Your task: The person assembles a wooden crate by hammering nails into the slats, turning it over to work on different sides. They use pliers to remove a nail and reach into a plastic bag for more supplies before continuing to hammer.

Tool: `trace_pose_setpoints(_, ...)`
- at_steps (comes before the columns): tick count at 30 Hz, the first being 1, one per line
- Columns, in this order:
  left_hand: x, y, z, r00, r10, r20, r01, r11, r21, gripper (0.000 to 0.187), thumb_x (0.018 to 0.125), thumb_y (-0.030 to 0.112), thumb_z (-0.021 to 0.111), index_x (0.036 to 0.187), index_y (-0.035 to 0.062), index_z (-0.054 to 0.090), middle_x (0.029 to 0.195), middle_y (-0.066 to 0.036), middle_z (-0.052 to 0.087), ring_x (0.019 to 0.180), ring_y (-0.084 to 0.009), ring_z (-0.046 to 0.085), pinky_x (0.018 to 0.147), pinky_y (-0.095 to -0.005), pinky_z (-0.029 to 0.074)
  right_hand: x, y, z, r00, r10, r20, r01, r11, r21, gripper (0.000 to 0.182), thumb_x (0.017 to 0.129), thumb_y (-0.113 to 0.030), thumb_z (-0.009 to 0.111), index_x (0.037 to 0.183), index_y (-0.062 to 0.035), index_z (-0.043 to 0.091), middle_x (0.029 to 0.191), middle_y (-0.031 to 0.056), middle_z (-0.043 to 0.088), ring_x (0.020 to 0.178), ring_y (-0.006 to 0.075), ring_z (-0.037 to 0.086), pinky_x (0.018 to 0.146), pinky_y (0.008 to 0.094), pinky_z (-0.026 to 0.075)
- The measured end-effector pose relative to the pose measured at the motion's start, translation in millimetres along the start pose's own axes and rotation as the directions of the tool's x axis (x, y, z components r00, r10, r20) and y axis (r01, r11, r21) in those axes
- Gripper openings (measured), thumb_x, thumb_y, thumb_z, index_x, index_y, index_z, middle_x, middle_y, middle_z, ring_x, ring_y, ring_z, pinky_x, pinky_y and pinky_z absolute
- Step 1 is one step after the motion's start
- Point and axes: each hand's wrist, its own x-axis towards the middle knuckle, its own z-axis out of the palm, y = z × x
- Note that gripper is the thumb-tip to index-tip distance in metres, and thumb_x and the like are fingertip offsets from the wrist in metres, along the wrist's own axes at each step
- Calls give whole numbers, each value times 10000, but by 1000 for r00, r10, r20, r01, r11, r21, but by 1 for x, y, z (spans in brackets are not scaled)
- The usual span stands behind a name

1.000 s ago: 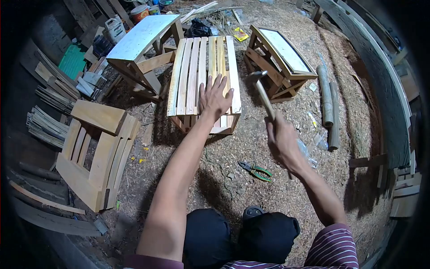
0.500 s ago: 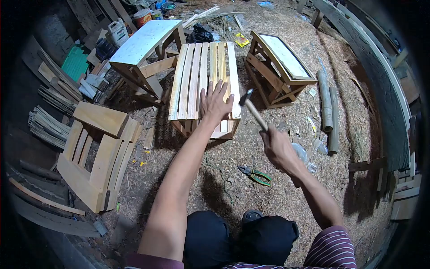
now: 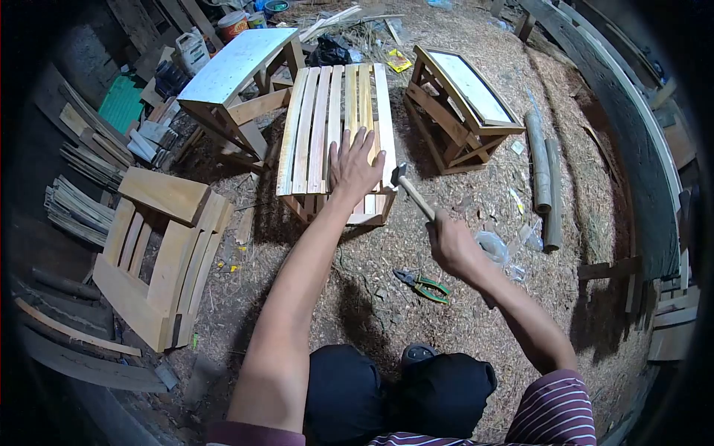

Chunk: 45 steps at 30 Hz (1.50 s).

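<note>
A slatted wooden crate (image 3: pixel 317 134) stands in front of me, its pale slats running away from me. My left hand (image 3: pixel 357 163) lies on the near part of its top, palm down with the fingers spread. My right hand (image 3: pixel 454 241) is wrapped round the wooden handle of a hammer (image 3: pixel 415 196). The hammer's dark head is at the near right corner of the crate, by the end of the rightmost slat. Whether it touches the wood I cannot tell.
Pliers (image 3: pixel 422 285) with green handles lie on the shavings. A white-topped table (image 3: pixel 238 63) stands back left, another white-topped wooden stand (image 3: pixel 468 85) back right. A wooden frame (image 3: pixel 160 260) lies left. Two pipes (image 3: pixel 537 163) lie right.
The hammer and my right hand have moved down and slightly left, bringing the head to the crate's corner. My left hand stays spread on the slats. The view has shifted slightly.
</note>
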Motion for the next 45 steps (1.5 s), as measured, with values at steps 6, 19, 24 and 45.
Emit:
trace_pose_setpoints(6,1,1,1,1000,-6,-2,6,1000,-15,558,902,426,448,1392,158,431,1485,-56,342,1397,-306,232,1137,-497,108,8,-49,-48,959,256,119,-275,942,191,143,921,-107,425,933,34,450,566,281,542,573,471,584,501,546,432)
trace_pose_setpoints(19,-2,2,-5,1000,-9,3,9,1000,-30,572,890,433,460,1383,144,442,1477,-67,355,1399,-299,231,1143,-490,118,0,2,7,999,33,-3,-33,998,55,192,939,-159,469,914,29,439,587,295,544,536,454,569,484,521,420)
trace_pose_setpoints(24,0,0,-2,1000,4,-13,-5,1000,-26,572,897,448,444,1383,145,444,1476,-76,354,1394,-308,240,1143,-478,132,7,-38,-35,983,161,92,-174,972,156,187,950,-158,452,929,25,421,573,284,541,526,448,571,478,509,422)
trace_pose_setpoints(45,0,0,1,1000,-14,-11,14,1000,-19,567,899,434,432,1384,141,441,1483,-64,343,1397,-302,230,1148,-488,112,7,-40,-32,983,182,-13,-175,957,232,148,923,-96,422,933,51,441,599,281,559,582,460,586,508,540,420)
